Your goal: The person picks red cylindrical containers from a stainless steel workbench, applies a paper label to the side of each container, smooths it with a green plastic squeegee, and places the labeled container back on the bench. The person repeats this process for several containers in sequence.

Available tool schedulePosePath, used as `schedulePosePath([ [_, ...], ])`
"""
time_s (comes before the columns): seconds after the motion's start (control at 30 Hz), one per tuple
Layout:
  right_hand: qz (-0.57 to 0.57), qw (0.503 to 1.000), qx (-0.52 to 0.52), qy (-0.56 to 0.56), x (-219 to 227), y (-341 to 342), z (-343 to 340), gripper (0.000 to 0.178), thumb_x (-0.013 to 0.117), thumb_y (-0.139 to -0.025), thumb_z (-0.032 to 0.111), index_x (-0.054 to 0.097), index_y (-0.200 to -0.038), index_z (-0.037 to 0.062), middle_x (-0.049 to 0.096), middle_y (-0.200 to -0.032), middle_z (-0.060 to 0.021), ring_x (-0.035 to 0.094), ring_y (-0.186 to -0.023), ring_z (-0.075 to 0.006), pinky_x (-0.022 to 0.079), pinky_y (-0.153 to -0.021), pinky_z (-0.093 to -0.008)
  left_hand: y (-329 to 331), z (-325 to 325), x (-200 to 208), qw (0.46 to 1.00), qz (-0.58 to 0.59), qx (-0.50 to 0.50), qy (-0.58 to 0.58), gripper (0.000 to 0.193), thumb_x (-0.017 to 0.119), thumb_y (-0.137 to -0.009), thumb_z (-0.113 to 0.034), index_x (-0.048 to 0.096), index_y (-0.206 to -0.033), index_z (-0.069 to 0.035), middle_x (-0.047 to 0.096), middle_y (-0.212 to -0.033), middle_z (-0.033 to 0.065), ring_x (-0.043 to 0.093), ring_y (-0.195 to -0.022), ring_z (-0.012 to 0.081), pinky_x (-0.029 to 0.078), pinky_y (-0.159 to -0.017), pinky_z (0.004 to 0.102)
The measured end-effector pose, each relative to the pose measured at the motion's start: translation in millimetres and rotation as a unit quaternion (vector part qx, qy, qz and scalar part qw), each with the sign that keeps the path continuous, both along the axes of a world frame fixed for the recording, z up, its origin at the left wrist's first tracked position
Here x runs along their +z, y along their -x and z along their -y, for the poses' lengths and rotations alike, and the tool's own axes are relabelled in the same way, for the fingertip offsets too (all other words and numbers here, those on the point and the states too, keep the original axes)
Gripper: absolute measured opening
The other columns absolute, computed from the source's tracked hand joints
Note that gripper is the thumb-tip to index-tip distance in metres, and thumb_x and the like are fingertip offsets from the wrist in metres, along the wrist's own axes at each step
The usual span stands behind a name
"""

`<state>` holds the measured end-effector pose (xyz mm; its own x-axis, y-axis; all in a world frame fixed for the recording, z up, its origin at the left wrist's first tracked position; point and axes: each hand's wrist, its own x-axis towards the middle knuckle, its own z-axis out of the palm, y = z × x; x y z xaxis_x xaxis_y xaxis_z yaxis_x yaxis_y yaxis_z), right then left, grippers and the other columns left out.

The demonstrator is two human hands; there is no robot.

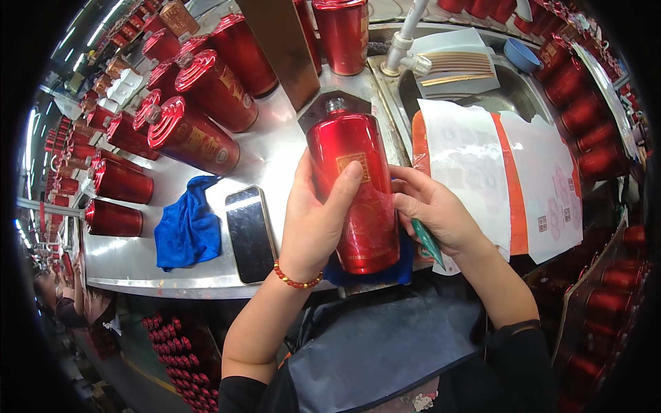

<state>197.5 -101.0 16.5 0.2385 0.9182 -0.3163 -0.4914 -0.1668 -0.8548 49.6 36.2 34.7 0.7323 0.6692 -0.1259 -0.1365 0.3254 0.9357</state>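
A glossy red bottle (pixel 354 199) with a bare threaded neck and a small gold label stands nearly upright in front of me. My left hand (pixel 318 206) wraps its left side, the thumb lying on the label. On the bottle's right side rest the fingers of my right hand (pixel 434 210), which also grips a slim green tool (pixel 428 244) pointing down toward me. The kind of tool cannot be made out. Beneath the bottle's base shows a dark blue cloth (pixel 406 270). Left of my left hand, a black phone (pixel 250 234) lies beside a crumpled blue cloth (pixel 187 224).
Several red bottles (pixel 200 134) stand on the metal table (pixel 200 281) at left. A brown post (pixel 279 48) rises behind the bottle. At right, printed white sheets (pixel 465 175) lie over an orange-edged board by a sink (pixel 523 96) with a tap (pixel 406 51). More bottles (pixel 592 124) line the far right.
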Motion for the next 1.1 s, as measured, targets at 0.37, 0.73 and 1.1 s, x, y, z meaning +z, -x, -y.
schedulePosePath([
  [0.37,-0.022,0.999,-0.022,-0.020,-4,8,-1,0.068,0.073,-0.097,0.020,0.040,-0.153,-0.0002,0.058,-0.129,-0.0108,0.055,-0.071,-0.0034,0.049,-0.058,-0.0157,6,2,-4,0.998,0.005,-0.027,-0.058,0.051,0.065,-0.104,-0.024,0.045,-0.144,-0.001,0.063,-0.127,0.0076,0.062,-0.112,0.0124,0.051,-0.099,0.0304],
  [0.73,-0.031,0.999,-0.034,0.005,6,10,2,0.062,0.071,-0.098,0.012,0.042,-0.151,-0.0020,0.059,-0.133,-0.0115,0.060,-0.116,-0.0138,0.050,-0.097,-0.0265,2,-1,-7,0.999,-0.016,-0.014,-0.039,0.051,0.071,-0.098,-0.025,0.047,-0.135,0.000,0.064,-0.121,0.0112,0.063,-0.108,0.0155,0.052,-0.095,0.0323],
  [1.1,-0.047,0.998,-0.021,-0.023,-1,6,4,0.065,0.074,-0.096,0.015,0.043,-0.150,-0.0021,0.061,-0.130,-0.0098,0.059,-0.086,-0.0040,0.050,-0.074,-0.0186,11,1,-5,0.999,0.008,-0.021,-0.026,0.055,0.069,-0.100,-0.023,0.043,-0.142,0.001,0.061,-0.128,0.0123,0.060,-0.117,0.0169,0.049,-0.101,0.0337],
])
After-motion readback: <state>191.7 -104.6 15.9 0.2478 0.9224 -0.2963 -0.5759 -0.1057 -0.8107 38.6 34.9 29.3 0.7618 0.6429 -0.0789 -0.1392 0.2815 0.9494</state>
